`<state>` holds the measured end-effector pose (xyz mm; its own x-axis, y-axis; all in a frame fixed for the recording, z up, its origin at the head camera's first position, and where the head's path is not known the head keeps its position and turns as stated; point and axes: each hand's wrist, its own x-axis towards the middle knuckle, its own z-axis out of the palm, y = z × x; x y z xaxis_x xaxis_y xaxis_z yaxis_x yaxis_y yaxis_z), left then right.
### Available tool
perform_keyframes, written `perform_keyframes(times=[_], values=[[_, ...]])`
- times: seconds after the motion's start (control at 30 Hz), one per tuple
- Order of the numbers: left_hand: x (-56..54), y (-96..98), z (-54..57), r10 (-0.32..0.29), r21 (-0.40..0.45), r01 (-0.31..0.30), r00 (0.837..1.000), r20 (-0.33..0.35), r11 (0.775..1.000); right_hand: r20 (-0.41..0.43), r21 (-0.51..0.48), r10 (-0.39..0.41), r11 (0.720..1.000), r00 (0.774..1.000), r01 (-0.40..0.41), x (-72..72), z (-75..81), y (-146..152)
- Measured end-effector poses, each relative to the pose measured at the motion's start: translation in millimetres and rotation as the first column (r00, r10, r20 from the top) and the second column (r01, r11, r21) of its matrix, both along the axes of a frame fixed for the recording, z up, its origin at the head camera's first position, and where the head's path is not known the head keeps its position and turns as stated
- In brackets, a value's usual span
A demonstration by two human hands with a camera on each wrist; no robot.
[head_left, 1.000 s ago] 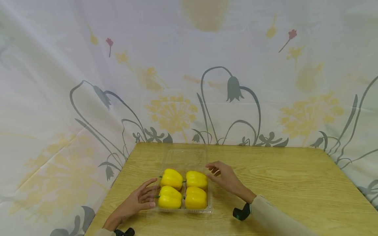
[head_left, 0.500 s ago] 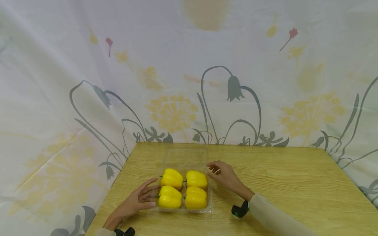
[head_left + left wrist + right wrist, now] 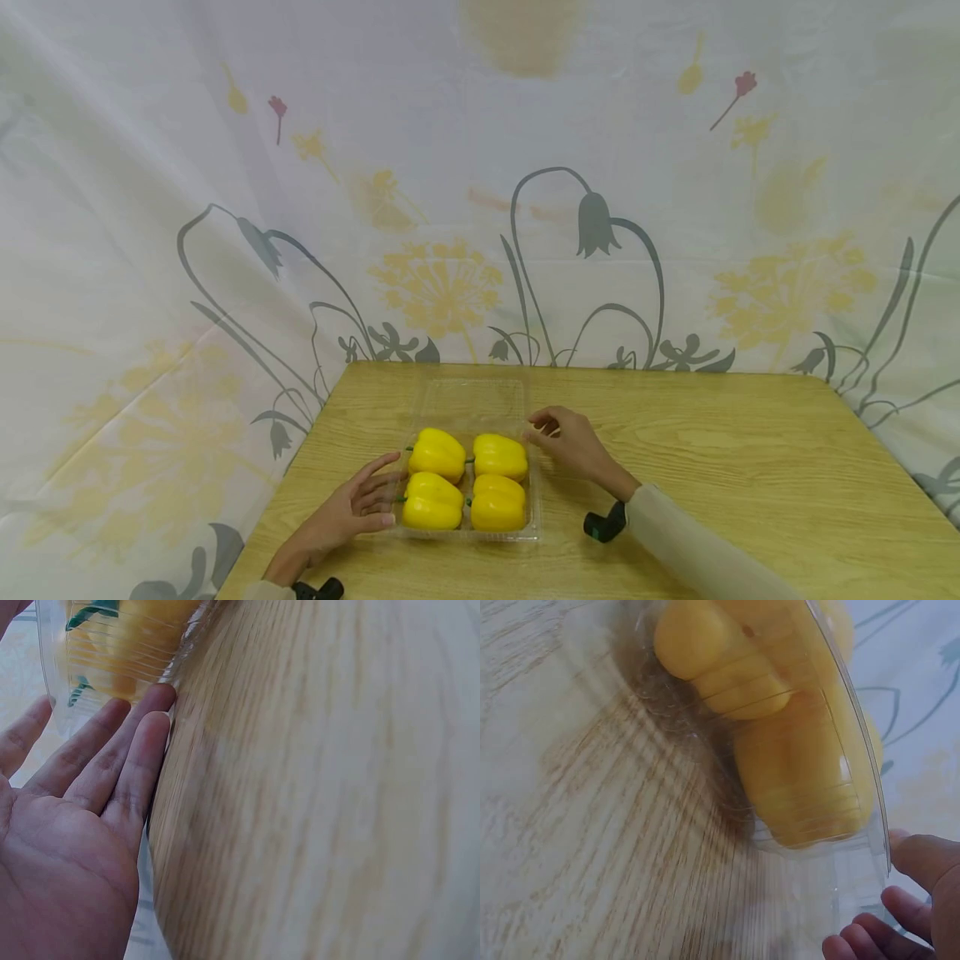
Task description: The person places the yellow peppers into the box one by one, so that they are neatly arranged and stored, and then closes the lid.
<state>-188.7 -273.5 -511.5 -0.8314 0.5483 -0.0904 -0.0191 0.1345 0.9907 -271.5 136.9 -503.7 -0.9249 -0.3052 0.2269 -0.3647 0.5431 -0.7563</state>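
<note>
Several yellow bell peppers with green stems sit in two rows inside a clear plastic clamshell box. Its hinged lid lies folded back toward the far side of the table. My left hand is at the box's left side, fingers spread and fairly straight, fingertips right against the ribbed wall in the left wrist view. My right hand is at the back right corner by the hinge. In the right wrist view its thumb meets the box's rim, while the other fingers curl loosely below, apart from the thumb.
The wood-grain table extends far to the right of the box. Behind it hangs a pale curtain with flower prints, which also runs down the left side. A black wrist device is strapped at each wrist.
My right hand and forearm have shifted very slightly, with the wrist drawing a little to the left and up. The left hand, box and peppers stay where they were.
</note>
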Motion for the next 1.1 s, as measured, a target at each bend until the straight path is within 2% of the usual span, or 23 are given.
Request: perform_keyframes(times=[0.43, 0.67, 0.83, 1.1], values=[[-0.4, -0.3, -1.1, -0.001, -0.009, 0.001, 1.000, -0.015, 1.000, 0.134, 0.000, -0.054, 0.999, 0.990, 0.054, -5.2, 1.6, -3], [-0.3, -0.3, -2.6, 0.008, -0.018, -0.008, 1.000, -0.012, 1.000, 0.207, -0.048, -0.054, 0.997, 0.977, 0.066, -9.8, 0.6, -4], [-0.4, -0.6, -3.5, 0.011, -0.023, -0.011, 1.000, -0.006, 1.000, 0.215, -0.091, -0.036, 0.994, 0.976, 0.057, -13.2, -0.1, -3], [-0.2, -0.3, -2.0, 0.019, -0.038, -0.019, 1.000, -0.006, 0.999, 0.245, -0.217, -0.013, 0.974, 0.969, 0.068, -9.2, 10.2, -4]])
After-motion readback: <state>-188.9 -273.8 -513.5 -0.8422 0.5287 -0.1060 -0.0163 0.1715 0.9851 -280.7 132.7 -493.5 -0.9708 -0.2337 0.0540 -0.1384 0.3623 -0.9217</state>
